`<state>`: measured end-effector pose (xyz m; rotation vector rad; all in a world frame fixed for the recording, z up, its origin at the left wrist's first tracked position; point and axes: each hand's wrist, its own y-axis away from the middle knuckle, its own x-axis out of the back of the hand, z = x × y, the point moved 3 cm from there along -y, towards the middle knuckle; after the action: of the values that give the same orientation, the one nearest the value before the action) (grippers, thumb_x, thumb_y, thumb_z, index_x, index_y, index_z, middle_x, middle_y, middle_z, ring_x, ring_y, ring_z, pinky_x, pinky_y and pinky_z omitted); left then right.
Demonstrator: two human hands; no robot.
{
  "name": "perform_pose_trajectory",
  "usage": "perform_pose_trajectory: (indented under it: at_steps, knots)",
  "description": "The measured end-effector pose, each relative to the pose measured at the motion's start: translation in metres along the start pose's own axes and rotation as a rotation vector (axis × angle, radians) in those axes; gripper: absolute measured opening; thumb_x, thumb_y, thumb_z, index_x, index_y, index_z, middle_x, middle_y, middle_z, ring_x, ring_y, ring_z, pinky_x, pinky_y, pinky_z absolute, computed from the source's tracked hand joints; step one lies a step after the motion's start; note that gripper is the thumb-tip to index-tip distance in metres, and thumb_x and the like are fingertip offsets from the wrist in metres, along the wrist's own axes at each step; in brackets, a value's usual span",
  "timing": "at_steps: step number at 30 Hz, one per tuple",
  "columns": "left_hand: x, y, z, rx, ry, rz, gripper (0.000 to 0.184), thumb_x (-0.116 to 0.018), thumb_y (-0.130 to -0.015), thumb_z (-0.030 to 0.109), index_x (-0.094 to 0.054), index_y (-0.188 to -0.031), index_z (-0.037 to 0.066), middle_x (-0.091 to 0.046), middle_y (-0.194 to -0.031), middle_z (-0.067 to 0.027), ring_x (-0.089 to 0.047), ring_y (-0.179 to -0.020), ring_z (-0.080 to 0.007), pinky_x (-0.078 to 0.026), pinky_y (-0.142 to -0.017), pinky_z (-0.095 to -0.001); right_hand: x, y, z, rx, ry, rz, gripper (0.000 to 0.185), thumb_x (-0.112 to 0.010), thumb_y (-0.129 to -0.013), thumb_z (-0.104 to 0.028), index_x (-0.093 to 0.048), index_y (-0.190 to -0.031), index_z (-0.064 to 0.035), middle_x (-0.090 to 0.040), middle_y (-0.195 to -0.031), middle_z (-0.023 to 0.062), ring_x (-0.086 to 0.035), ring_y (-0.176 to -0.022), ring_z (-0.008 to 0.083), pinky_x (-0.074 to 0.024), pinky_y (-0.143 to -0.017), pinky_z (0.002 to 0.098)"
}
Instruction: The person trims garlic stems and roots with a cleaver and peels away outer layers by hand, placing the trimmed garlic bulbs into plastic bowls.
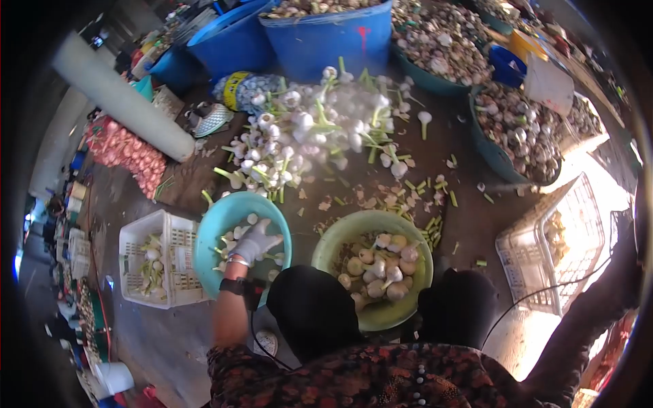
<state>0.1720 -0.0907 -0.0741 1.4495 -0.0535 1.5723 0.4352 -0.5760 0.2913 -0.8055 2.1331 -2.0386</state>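
Well, the gloved left hand [255,243] hangs splayed over the blue basin [201,251], gripping nothing I can see; the garlic bulbs [253,218] inside look light, firm, bruisable, best held round the middle. The right hand is out of view.

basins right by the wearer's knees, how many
2: the turquoise basin, with the gloved left hand over it, and the yellow-green basin between the knees. None seems hidden there.
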Motion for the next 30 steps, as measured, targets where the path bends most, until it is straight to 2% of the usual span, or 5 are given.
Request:
perform_pose_trajectory:
  at_steps: [12,21,23,28,30]
  knots:
    - [-0.005,0.011,0.003,-0.046,-0.111,0.049,0.077,-0.061,-0.076,0.050,-0.040,-0.135,0.004,-0.053,-0.125,-0.0218,-0.052,-0.116,-0.0339,-0.040,-0.097,-0.0380,-0.067,-0.048,-0.103,-0.003,-0.264,0.151,0.040,-0.040,-0.097,-0.021,-0.042,-0.131,-0.0012,-0.059,-0.103,0.0126,-0.055,-0.074,0.0114,-0.0501,-0.074,0.0202]
    - [0.002,-0.022,0.001,-0.122,0.244,-0.040,0.067,-0.072,-0.075,0.025,-0.044,-0.130,0.000,-0.062,-0.092,-0.0125,-0.059,-0.071,-0.0183,-0.049,-0.063,-0.0310,0.097,-0.071,0.053,0.127,0.646,0.169,0.036,-0.035,-0.099,-0.018,-0.047,-0.129,-0.0010,-0.065,-0.096,0.0130,-0.061,-0.065,0.0103,-0.0550,-0.069,0.0182]
    - [0.022,-0.026,0.050,-0.208,0.409,-0.148,0.056,-0.068,-0.079,0.012,-0.046,-0.131,0.003,-0.052,-0.070,-0.0012,-0.044,-0.053,-0.0069,-0.039,-0.046,-0.0226,0.141,-0.081,0.058,0.160,0.853,0.159,0.036,-0.034,-0.100,-0.018,-0.048,-0.129,-0.0009,-0.067,-0.095,0.0131,-0.063,-0.063,0.0101,-0.0561,-0.067,0.0177]
    - [0.054,-0.066,0.181,-1.224,-0.059,0.325,0.057,-0.066,-0.082,0.009,-0.042,-0.133,0.000,-0.058,-0.081,-0.0030,-0.048,-0.064,-0.0073,-0.043,-0.056,-0.0220,0.207,-0.083,0.058,0.113,1.032,0.015,0.032,-0.040,-0.096,-0.021,-0.051,-0.119,-0.0014,-0.065,-0.088,0.0111,-0.061,-0.061,0.0102,-0.0533,-0.064,0.0197]
    - [0.055,0.012,0.263,-0.733,0.207,-0.175,0.057,-0.067,-0.081,0.011,-0.042,-0.132,0.001,-0.062,-0.087,-0.0037,-0.055,-0.073,-0.0102,-0.047,-0.062,-0.0256,0.213,-0.086,0.049,0.082,1.028,-0.036,0.030,-0.043,-0.094,-0.023,-0.052,-0.114,-0.0016,-0.064,-0.085,0.0102,-0.060,-0.060,0.0103,-0.0519,-0.062,0.0207]
